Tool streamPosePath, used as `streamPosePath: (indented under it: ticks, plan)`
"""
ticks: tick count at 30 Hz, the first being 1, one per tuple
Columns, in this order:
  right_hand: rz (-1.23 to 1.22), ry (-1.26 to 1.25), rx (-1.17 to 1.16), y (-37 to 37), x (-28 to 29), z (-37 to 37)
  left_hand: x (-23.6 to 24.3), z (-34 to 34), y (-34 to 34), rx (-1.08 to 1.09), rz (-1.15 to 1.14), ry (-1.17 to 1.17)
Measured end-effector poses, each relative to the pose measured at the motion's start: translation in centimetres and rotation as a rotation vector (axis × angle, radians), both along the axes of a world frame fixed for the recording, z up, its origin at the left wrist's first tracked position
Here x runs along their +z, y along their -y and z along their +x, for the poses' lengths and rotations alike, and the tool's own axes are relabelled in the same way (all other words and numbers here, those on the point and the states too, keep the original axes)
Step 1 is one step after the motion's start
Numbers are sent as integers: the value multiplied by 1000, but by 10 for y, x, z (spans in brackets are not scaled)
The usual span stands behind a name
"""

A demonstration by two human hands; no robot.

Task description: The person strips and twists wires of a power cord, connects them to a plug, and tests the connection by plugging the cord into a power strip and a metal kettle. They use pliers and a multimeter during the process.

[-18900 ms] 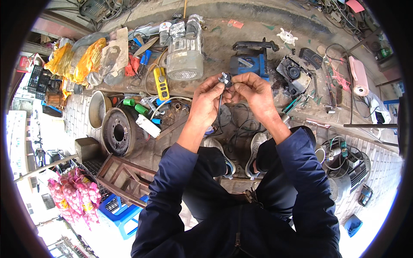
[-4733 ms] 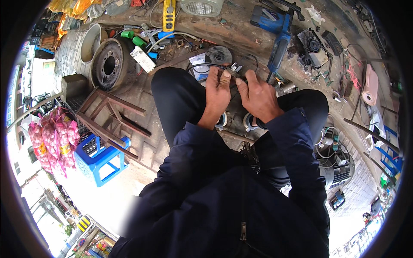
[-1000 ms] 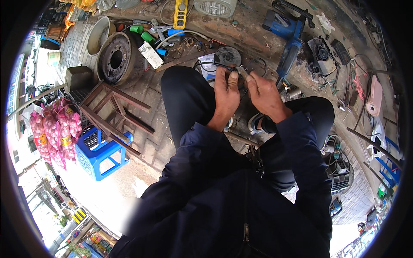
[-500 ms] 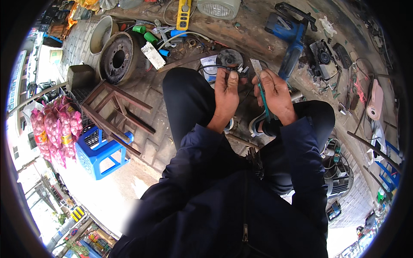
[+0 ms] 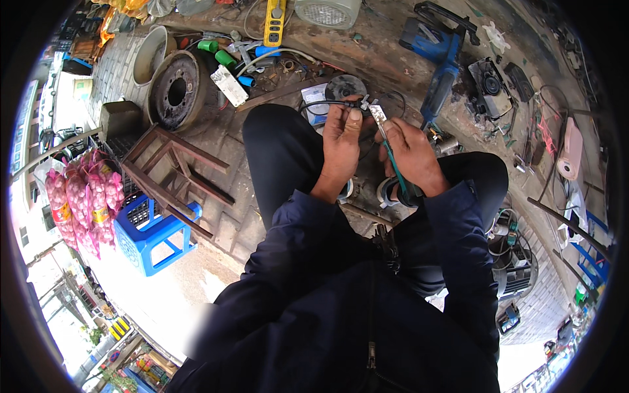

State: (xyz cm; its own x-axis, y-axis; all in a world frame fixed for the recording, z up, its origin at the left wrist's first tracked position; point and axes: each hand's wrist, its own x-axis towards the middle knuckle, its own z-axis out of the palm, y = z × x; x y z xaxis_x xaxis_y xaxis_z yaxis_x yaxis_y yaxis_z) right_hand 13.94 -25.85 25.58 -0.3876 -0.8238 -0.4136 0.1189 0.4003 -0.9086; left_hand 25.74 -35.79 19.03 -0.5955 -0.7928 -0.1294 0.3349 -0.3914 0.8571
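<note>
My left hand (image 5: 342, 137) is closed, thumb against fingers, around the end of a black cable (image 5: 322, 103). A small metal fitting (image 5: 365, 103) shows at the cable's end, just past my fingertips. In my right hand (image 5: 414, 156) is a flat-bladed tool. Its broad silver blade (image 5: 378, 113) looks speckled and its teal handle (image 5: 393, 157) runs down under my palm. The blade's tip is close beside the metal fitting; whether they touch I cannot tell. Behind my left fingertips a round grey disc (image 5: 346, 86) lies on the ground.
A blue power tool (image 5: 439, 85) lies beyond my right hand, near a dirty opened machine part (image 5: 490, 86). To the left are a rusty wheel rim (image 5: 175, 92), a brown wooden stool frame (image 5: 177, 164) and a blue plastic stool (image 5: 154, 239). A yellow power strip (image 5: 274, 23) lies ahead.
The blade in my right hand has swung left, its tip now closer to the fitting on the cable. My left hand keeps its hold. The whole view has shifted slightly.
</note>
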Motion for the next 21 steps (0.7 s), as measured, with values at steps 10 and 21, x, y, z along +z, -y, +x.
streamPosePath:
  ticks: [10,21]
  plan:
    - [111,518,-24,-3,16,-8,4,1,0,-40,-48,-25]
    - [180,731,-66,-3,20,-3,-8,0,-2,-2,-132,60]
